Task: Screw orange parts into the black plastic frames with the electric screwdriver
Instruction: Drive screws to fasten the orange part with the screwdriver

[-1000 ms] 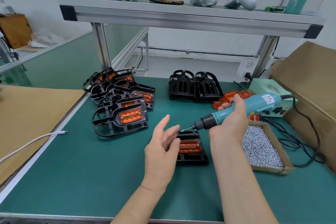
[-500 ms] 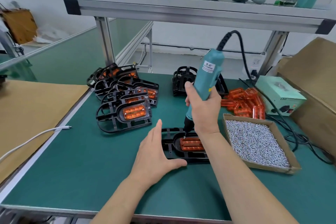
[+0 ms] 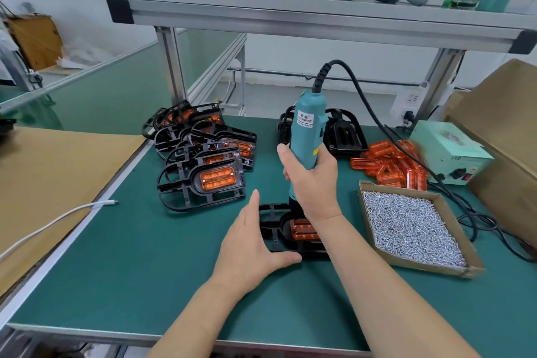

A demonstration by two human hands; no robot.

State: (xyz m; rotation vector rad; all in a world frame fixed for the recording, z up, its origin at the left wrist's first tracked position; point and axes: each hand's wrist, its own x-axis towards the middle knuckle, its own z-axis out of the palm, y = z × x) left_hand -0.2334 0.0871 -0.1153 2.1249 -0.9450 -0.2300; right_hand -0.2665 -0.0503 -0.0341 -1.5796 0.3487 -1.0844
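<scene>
Gripping the teal electric screwdriver (image 3: 308, 136) upright, the right hand (image 3: 312, 180) bears down on the light, stiff black plastic frame (image 3: 271, 222) — orange insert (image 3: 303, 230) seated — while the left hand (image 3: 251, 244), open, pins its edge to the green table (image 3: 145, 256).

Landmark: frame under work (image 3: 274, 219), on counter (image 3: 130, 256) | assembled frames stack (image 3: 203, 154): behind-left | empty frames (image 3: 345, 134): behind | loose parts pile (image 3: 389, 161): behind-right | screw tray (image 3: 412, 227): right | power box (image 3: 447, 148): behind tray | shelf (image 3: 290, 17): overhead, rear
</scene>
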